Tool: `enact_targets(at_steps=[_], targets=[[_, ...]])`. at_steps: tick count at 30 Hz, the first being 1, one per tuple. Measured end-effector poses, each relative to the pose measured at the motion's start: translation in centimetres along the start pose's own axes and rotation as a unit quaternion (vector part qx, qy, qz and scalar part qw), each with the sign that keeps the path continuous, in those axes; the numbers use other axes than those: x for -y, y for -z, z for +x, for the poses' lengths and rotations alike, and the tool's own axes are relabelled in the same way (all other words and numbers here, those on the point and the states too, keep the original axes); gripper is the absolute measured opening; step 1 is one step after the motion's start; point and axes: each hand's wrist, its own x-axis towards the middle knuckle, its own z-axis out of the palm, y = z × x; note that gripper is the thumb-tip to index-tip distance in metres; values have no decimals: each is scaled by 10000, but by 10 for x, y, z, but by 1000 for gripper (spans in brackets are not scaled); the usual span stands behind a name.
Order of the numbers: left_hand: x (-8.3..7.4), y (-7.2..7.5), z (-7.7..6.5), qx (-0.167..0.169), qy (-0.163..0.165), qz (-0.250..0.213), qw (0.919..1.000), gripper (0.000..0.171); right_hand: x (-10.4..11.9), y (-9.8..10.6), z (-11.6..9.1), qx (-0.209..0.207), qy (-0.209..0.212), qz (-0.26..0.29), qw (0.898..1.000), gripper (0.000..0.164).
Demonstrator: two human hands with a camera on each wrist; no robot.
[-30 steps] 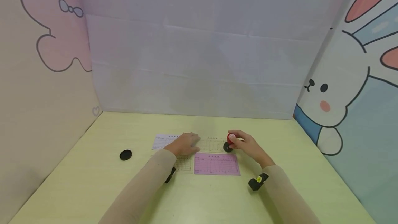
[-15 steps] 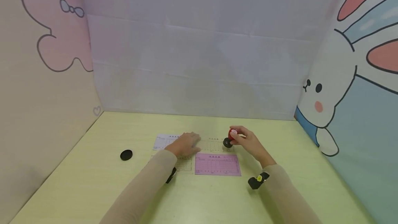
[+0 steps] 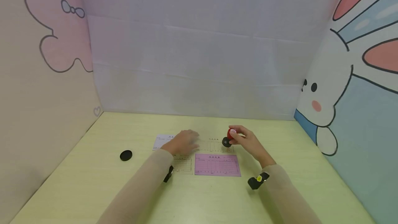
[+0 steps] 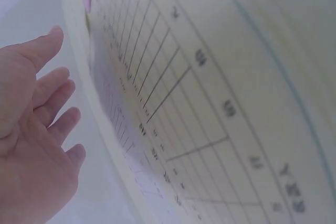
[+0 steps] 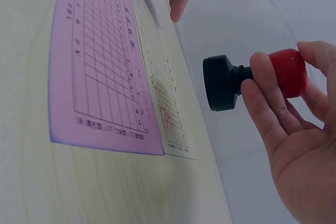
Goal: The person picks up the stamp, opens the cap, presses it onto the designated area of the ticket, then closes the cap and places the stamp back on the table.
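My right hand (image 3: 248, 144) grips a round stamp (image 5: 219, 83) by its red knob and black neck. Its black base hangs above the upper yellow form (image 3: 214, 146), tilted, with air under it in the right wrist view. Red ink marks show on that form's grid, near one end. My left hand (image 3: 183, 142) hovers over the sheets with loose, spread fingers, blurred in the head view and holding nothing in the left wrist view. In front of the stamped form lies a pink form (image 3: 217, 165), with faint red marks too.
A white form (image 3: 161, 142) lies at the back left, partly under my left hand in this view. Another yellow form (image 3: 184, 166) is in front of it, beside the pink one. Farther left, a round black cap (image 3: 125, 155) rests on the table (image 3: 93, 189).
My right hand has raised the stamp off the upper yellow form. My left hand, which was resting on the papers, has lifted and shifted slightly left.
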Motion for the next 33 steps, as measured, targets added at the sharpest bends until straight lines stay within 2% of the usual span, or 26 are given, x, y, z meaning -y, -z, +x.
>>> enact_targets(at_steps=[2, 7, 11, 24, 33], targets=[[3, 3, -2, -73, 43, -58, 9999, 46, 2, -2, 0, 61, 46, 32, 10000, 51], [8, 13, -12, -194, 278, -567, 9978, 50, 4, -11, 2, 197, 89, 91, 9997, 48], [12, 21, -22, -217, 271, -707, 9969, 51, 6, -18, 2, 241, 132, 99, 9996, 47], [28, 40, -55, -130, -26, -270, 9995, 47, 12, -43, 4, 604, 244, 430, 9970, 43], [52, 45, -86, -227, -179, -254, 9993, 44, 16, -52, 4, 721, 376, 293, 9963, 42]])
